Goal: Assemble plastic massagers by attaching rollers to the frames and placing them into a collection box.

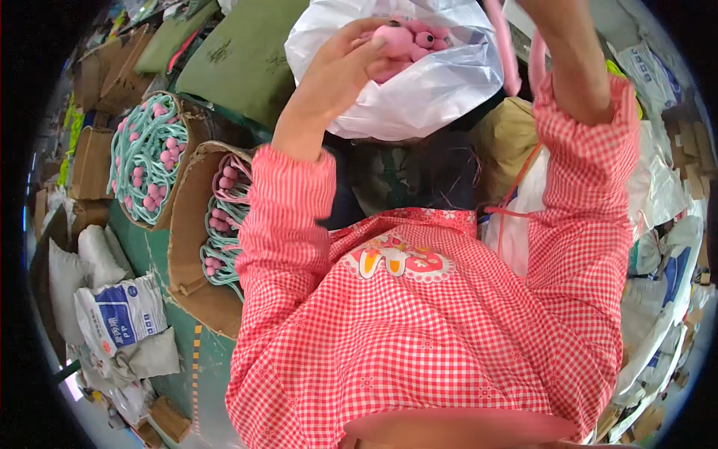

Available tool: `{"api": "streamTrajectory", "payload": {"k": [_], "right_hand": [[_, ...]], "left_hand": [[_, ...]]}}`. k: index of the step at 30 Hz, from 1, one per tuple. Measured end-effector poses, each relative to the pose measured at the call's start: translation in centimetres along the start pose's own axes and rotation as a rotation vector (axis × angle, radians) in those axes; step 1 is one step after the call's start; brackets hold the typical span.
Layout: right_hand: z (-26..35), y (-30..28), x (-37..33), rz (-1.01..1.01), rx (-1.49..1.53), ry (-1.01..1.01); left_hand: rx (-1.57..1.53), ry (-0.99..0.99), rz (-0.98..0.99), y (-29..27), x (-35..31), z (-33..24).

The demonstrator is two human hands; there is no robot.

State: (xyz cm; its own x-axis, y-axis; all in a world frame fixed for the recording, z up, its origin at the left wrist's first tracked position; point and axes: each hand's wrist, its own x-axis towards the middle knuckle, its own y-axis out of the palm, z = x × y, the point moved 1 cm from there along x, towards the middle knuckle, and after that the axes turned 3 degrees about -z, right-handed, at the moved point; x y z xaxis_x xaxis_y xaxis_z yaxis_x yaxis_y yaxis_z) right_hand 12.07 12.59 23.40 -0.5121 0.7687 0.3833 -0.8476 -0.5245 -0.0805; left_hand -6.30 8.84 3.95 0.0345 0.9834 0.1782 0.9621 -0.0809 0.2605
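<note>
A white plastic bag (434, 105) lies open at the top middle, with several round pink balls (424, 40) inside, some showing dark holes. Over its left side reaches my left hand (340, 71), closed, thumb and fingers at a larger pink ball (396, 41); the fingertips are partly hidden. My right forearm (572, 60) runs up past the top edge, so the right hand and anything in it are out of sight. Beside that forearm hangs a thick pink cord (505, 49), reaching over the bag's right edge.
To my left, two cardboard boxes (187, 247) hold teal cords (142, 176) strung with pink balls. Behind them lies a green cushion (239, 63). White printed sacks (123, 314) rest on the green floor at left. Plastic bags (658, 172) and cartons are heaped along the right.
</note>
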Motion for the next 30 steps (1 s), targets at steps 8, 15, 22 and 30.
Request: {"api": "streamTrajectory", "payload": {"k": [8, 15, 22, 30], "right_hand": [[-10.0, 3.6, -4.5, 0.035, -0.325, 0.095], [-14.8, 4.9, -8.5, -0.316, -0.027, 0.235], [-15.4, 5.9, -10.4, -0.384, -0.145, 0.069], [-14.2, 5.6, -12.2, -0.348, 0.138, 0.225]], "left_hand": [[-0.384, 0.133, -0.035, -0.8, -7.2, -0.1], [-0.566, 0.092, -0.203, -0.9, -9.5, 0.3], [-0.52, 0.1, -0.261, 2.6, -9.5, 0.8], [-0.481, 0.137, -0.198, 3.4, -9.7, 1.4]]}}
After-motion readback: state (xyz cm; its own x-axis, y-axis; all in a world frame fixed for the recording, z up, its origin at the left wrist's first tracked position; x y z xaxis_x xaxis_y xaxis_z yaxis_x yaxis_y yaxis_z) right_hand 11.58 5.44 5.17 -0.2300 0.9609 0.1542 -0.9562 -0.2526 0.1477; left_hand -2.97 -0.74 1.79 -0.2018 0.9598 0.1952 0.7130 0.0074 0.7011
